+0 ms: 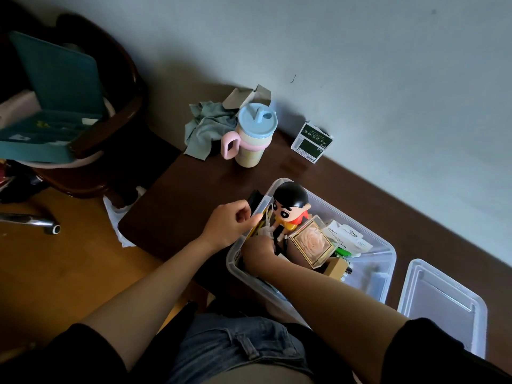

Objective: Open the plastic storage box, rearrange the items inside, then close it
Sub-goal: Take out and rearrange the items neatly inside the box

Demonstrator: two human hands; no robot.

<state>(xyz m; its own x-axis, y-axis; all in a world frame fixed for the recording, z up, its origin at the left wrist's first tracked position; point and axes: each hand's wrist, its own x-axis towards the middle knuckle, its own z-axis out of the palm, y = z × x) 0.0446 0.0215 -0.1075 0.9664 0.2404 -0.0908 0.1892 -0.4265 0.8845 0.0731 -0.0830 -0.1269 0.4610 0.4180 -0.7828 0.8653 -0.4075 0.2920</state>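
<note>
Curled fingers [245, 214] of a person's left hand [227, 225] close over the near-left rim of an open plastic storage box [386, 257], thumb tucked against the forefinger, the bare forearm running back toward the lower left. The right hand [259, 252] is plunged among the contents just inside that same rim; its fingers bend down out of sight around a dark item, and whether they actually grip anything cannot be told. That forearm crosses the box's near edge from the lower right, a black sleeve covering the upper arm.

The clear box sits on a dark brown table [194, 189] directly in front of the person, its long axis running from the upper left, by the hands, toward the lower right. Inside, a black-haired cartoon figurine [291, 209] in a red shirt stands at the far-left end, leaning toward the left hand. Just beside it rests a clear cube holding a pale rose [313, 241], with packaged items [352, 239] beyond. The box's lid [443, 303] lies flat, off the box, just to its right.

Farther back on the table stand a pastel cup with a blue lid [253, 134], a crumpled grey-green cloth [206, 128] and a small green-and-white carton [311, 141] near the wall.
</note>
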